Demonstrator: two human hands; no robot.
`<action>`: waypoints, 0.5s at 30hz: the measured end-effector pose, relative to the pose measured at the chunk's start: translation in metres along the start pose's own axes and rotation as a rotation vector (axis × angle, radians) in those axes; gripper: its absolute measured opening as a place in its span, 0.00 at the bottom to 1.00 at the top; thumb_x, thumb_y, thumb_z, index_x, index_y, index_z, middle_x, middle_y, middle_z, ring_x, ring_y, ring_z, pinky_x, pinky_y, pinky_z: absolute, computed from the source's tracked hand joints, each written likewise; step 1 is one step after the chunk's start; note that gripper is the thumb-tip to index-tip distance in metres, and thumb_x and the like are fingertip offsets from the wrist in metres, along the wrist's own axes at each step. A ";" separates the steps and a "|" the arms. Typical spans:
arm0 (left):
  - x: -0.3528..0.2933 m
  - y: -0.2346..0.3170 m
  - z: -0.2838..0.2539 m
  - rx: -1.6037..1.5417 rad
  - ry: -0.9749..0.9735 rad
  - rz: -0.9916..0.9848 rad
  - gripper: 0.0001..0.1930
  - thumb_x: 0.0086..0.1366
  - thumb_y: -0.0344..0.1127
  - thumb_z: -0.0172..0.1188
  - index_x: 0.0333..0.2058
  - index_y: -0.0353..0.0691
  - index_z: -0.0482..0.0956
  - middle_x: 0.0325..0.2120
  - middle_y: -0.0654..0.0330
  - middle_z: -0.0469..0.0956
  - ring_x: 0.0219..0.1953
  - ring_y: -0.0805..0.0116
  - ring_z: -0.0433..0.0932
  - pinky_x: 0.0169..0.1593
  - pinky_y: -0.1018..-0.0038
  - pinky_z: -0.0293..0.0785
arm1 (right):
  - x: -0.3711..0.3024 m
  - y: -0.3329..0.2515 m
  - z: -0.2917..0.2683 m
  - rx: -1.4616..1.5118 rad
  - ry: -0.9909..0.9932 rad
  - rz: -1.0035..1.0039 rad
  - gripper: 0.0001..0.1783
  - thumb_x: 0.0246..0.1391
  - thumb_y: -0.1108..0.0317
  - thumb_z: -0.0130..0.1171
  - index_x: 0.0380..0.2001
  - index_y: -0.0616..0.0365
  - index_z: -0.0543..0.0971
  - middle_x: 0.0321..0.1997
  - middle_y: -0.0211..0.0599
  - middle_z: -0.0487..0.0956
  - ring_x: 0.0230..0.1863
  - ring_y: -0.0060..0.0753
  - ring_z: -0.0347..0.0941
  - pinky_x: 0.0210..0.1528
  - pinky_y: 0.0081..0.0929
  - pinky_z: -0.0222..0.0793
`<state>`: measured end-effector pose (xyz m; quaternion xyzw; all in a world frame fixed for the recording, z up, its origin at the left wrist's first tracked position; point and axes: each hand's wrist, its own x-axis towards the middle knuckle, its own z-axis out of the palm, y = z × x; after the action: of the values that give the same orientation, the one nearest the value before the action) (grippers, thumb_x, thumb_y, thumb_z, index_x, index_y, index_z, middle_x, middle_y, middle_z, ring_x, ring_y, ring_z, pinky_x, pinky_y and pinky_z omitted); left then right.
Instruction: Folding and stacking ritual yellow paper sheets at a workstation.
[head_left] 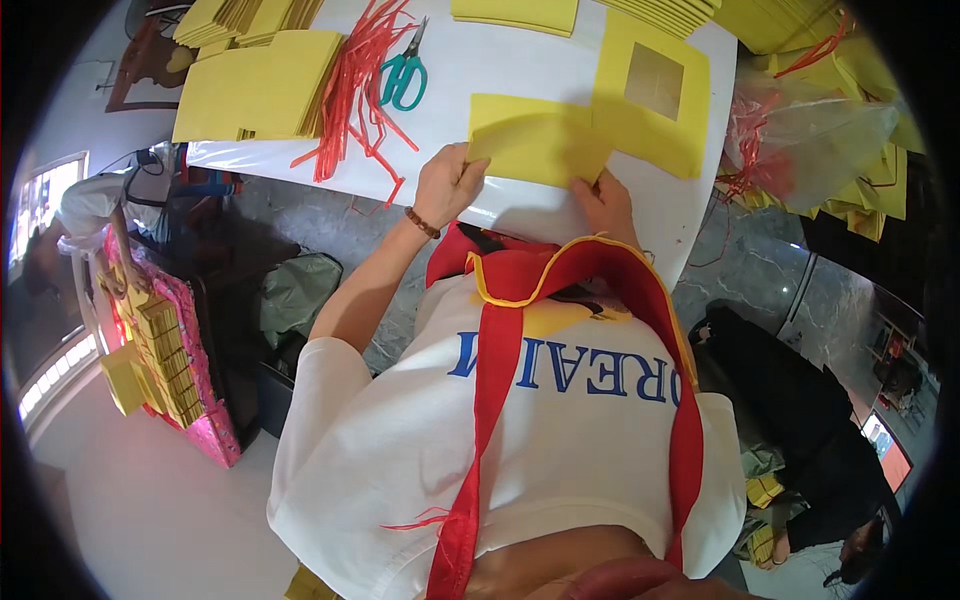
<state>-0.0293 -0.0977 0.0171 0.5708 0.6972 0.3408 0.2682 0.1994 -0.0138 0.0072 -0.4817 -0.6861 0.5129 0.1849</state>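
Between my two hands is a yellow paper sheet (540, 140), lying or held just over the white table's near edge. My left hand (452, 185) pinches its left corner, thumb on top. My right hand (606, 207) grips its lower right corner, the fingers partly tucked under it. Just beyond, to the right, lies a larger yellow sheet with a pale square (655, 82) on it. Teal-handled scissors (404, 80) rest on the table to the left, beside a bundle of red plastic strings (360, 85).
Stacks of yellow paper (258, 88) fill the table's left side, with more along its far edge. A clear plastic bag (800, 130) with red strings sits at the right. One co-worker (120, 205) bends over yellow bundles at left; another person in black (790, 400) is at right.
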 end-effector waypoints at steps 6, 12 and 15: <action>0.012 -0.003 0.009 -0.084 0.014 -0.274 0.12 0.55 0.40 0.54 0.33 0.37 0.72 0.21 0.50 0.75 0.24 0.51 0.74 0.28 0.64 0.68 | 0.008 -0.007 0.009 0.111 0.133 0.046 0.36 0.49 0.69 0.55 0.60 0.52 0.52 0.33 0.38 0.77 0.32 0.23 0.70 0.36 0.20 0.64; 0.018 -0.009 0.013 -0.160 0.106 -0.258 0.18 0.53 0.40 0.56 0.41 0.38 0.70 0.19 0.52 0.75 0.21 0.56 0.75 0.26 0.66 0.68 | 0.008 -0.012 0.014 0.024 0.212 0.013 0.36 0.49 0.68 0.56 0.60 0.51 0.53 0.33 0.38 0.76 0.30 0.25 0.70 0.35 0.20 0.64; 0.016 -0.010 0.010 -0.088 0.015 -0.290 0.16 0.54 0.40 0.56 0.38 0.37 0.72 0.18 0.52 0.75 0.21 0.57 0.74 0.25 0.67 0.68 | 0.009 -0.011 0.018 -0.068 0.242 -0.043 0.30 0.48 0.66 0.56 0.57 0.48 0.61 0.27 0.35 0.75 0.25 0.24 0.68 0.31 0.21 0.63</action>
<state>-0.0313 -0.0816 0.0029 0.4494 0.7586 0.3331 0.3341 0.1765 -0.0158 0.0070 -0.5312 -0.6860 0.4232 0.2610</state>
